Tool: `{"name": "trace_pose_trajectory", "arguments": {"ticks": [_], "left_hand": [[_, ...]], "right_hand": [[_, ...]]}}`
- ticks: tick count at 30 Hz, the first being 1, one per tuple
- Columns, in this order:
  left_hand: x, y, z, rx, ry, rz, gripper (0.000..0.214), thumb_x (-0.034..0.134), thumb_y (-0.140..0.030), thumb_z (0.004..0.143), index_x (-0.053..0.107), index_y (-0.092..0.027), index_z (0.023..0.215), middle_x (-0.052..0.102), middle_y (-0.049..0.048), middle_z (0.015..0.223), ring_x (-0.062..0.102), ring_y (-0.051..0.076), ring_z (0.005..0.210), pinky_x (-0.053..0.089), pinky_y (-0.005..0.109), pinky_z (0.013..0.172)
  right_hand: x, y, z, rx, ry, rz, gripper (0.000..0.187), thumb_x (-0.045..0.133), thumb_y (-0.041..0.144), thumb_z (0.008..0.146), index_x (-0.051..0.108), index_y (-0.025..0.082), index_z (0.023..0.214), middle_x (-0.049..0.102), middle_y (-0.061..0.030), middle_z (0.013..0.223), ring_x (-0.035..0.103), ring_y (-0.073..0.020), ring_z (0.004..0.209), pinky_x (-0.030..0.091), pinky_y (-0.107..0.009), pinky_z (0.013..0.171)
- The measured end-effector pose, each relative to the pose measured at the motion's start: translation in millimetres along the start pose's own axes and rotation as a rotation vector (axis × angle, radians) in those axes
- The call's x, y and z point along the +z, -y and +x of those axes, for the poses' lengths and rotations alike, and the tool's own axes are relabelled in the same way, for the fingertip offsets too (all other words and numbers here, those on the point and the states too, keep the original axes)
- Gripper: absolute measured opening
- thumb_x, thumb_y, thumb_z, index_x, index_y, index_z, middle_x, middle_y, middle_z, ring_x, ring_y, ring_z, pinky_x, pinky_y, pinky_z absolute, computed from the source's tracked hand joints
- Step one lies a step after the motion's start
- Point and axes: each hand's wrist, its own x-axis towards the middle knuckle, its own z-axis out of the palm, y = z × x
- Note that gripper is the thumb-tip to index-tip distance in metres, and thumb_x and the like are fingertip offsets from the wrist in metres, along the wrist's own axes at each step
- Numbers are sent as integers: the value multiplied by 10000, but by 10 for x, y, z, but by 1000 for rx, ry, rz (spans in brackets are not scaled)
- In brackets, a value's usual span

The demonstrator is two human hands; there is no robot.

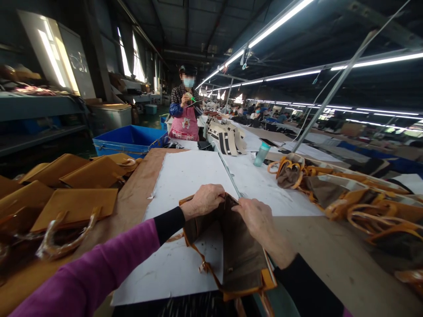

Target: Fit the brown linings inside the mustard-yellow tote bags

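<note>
A mustard-coloured handbag with a brown lining is turned with its open mouth towards me, above a white sheet on the table. My left hand is closed on the bag's far rim, the fingers curled over the edge and partly hidden. Just to the right, my right hand pinches the same rim near the corner, its thumb inside against the lining. A thin strap with a small fitting crosses the near side of the mouth. Part of the handle shows below the bag.
Finished-looking mustard bags with plastic-wrapped handles are heaped at left. More bags lie at right. A blue bin stands beyond the left pile. A teal bottle and a slanted metal pole are at right. A co-worker faces me.
</note>
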Motion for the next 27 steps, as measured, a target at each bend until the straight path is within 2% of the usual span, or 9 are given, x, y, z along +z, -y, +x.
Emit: {"name": "trace_pose_trajectory", "arguments": {"ticks": [7, 15, 27], "left_hand": [[25, 13, -1, -46, -34, -13, 153, 478, -202, 773, 630, -182, 765, 635, 15, 756, 548, 149, 685, 411, 233, 645], [75, 64, 8, 41, -124, -64, 141, 478, -153, 763, 614, -183, 742, 630, -5, 793, 542, 129, 700, 391, 211, 632], [158, 76, 83, -111, -151, -65, 125, 487, -198, 758, 610, -202, 776, 632, -10, 707, 552, 142, 665, 396, 230, 615]], "right_hand": [[-24, 52, 167, -74, 11, -79, 236, 453, 376, 885, 605, 211, 955, 669, -71, 857, 622, -205, 823, 371, -269, 664], [1, 26, 222, -91, -40, -110, 303, 394, 401, 904, 644, 230, 910, 689, -67, 796, 639, -218, 778, 362, -273, 599], [0, 40, 225, -83, -44, -78, 296, 383, 380, 909, 635, 225, 897, 686, -74, 812, 638, -217, 795, 367, -280, 614]]}}
